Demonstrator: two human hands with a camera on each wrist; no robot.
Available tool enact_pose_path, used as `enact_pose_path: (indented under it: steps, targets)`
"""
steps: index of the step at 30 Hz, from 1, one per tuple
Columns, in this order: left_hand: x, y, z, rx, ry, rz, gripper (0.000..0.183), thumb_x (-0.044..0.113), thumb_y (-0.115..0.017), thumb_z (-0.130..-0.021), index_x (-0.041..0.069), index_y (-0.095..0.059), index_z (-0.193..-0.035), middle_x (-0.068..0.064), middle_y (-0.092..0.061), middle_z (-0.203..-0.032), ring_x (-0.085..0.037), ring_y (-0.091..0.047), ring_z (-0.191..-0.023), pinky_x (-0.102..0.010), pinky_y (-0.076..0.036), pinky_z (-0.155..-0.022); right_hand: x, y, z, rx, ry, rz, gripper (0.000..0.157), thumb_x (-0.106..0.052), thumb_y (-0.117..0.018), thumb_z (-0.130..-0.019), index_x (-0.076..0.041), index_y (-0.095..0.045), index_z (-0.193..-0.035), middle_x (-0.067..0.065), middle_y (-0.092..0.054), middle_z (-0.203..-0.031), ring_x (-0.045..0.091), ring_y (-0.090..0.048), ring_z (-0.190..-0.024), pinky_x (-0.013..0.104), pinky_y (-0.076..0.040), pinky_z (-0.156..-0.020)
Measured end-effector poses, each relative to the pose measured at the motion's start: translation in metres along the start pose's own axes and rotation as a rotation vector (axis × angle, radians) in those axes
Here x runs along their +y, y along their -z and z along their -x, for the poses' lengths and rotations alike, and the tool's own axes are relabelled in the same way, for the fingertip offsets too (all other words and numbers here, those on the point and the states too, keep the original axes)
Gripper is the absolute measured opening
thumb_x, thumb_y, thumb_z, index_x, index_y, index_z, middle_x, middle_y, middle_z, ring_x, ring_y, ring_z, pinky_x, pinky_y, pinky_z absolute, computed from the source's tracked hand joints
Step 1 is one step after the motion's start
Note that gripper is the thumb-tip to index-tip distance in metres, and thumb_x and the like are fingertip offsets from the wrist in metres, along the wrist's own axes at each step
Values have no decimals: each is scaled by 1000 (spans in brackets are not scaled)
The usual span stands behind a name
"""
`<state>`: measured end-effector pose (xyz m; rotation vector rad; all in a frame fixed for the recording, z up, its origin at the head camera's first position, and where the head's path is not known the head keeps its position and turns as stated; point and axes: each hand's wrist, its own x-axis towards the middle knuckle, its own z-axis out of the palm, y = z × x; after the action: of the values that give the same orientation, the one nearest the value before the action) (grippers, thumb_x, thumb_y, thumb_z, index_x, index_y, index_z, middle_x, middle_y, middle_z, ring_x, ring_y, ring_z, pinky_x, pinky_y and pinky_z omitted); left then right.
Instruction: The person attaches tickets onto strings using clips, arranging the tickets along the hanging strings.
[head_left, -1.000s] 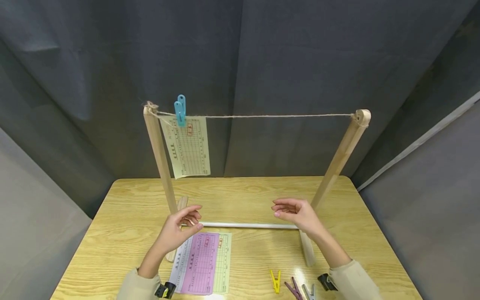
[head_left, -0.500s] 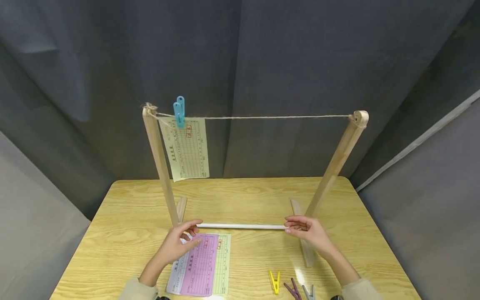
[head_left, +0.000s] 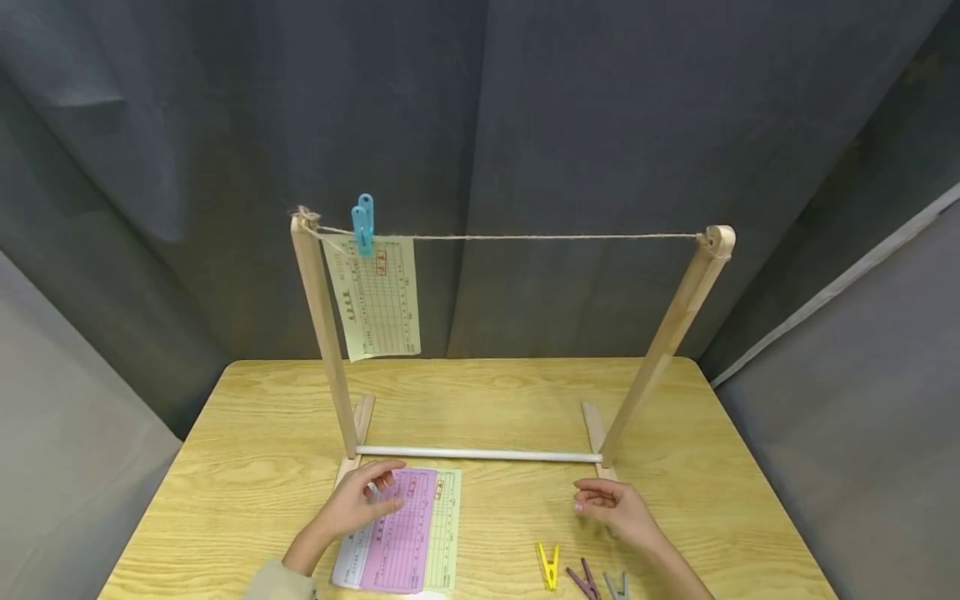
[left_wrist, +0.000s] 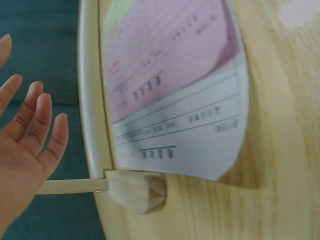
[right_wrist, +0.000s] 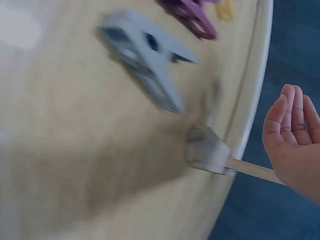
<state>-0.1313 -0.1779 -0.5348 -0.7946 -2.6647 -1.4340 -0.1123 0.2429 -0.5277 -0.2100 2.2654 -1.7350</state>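
Note:
My left hand (head_left: 356, 502) hovers over the overlapping paper slips, its fingers loosely bent and nothing in them. Of these slips, a pink one (head_left: 399, 533) lies on top, with a white one (left_wrist: 200, 145) to its left and a yellow-green one (head_left: 444, 533) to its right. My right hand (head_left: 617, 510) holds nothing, fingers relaxed, above and behind the clothespins. A yellow clothespin (head_left: 550, 567), a purple one (head_left: 583, 581) and a grey-blue one (right_wrist: 145, 55) lie at the table's front. Up on the string, a blue clothespin (head_left: 363, 227) pinches another yellow-green slip (head_left: 381, 308).
A wooden frame with a left post (head_left: 325, 333) and a right post (head_left: 665, 342) stands on the table (head_left: 517, 400). Twine (head_left: 540, 237) runs between the post tops, and a white rod (head_left: 480, 453) joins the feet. Dark curtains (head_left: 600, 125) hang behind.
Both hands have come down and nearer the table's front edge. The right hand went from behind the rod to in front of it, toward the clothespins; the left lowered over the slips.

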Motion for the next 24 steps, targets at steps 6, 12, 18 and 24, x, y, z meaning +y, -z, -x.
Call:
enact_pose_path:
  steps: [6, 12, 18, 24]
  targets:
    - [-15, -5, 0, 16, -7, -9, 50, 16, -77, -71, 0, -57, -114, -5, -49, -78, -24, -46, -68, -29, -41, -57, 18, -8, 7, -23, -39, -26, 49, -8, -66, -82, 20, -46, -116, 22, -59, -97, 13, -59, -81, 22, -50, -72]
    - [-26, -5, -1, -9, 119, -72, 65, 23, -82, -64, 4, -56, -120, -8, -50, -81, -13, -40, -69, -22, -36, -60, 27, -17, 10, -43, -50, -8, 49, -8, -68, -80, 21, -48, -113, 22, -59, -96, 14, -59, -77, 21, -50, -66]
    - [-34, -5, -1, -4, 178, -90, 69, 24, -83, -61, 4, -55, -121, -8, -50, -84, -16, -41, -70, -23, -36, -61, 32, -23, 12, -23, -43, -18, 49, -8, -68, -80, 22, -47, -112, 24, -58, -95, 11, -58, -75, 20, -50, -66]
    - [-39, -8, 1, 23, 240, -110, 66, 19, -83, -62, 3, -56, -120, -8, -49, -76, -17, -41, -67, -23, -35, -57, 39, -32, 14, -3, -78, 44, 46, -11, -71, -77, 17, -54, -109, 17, -59, -92, 11, -54, -75, 21, -47, -65]
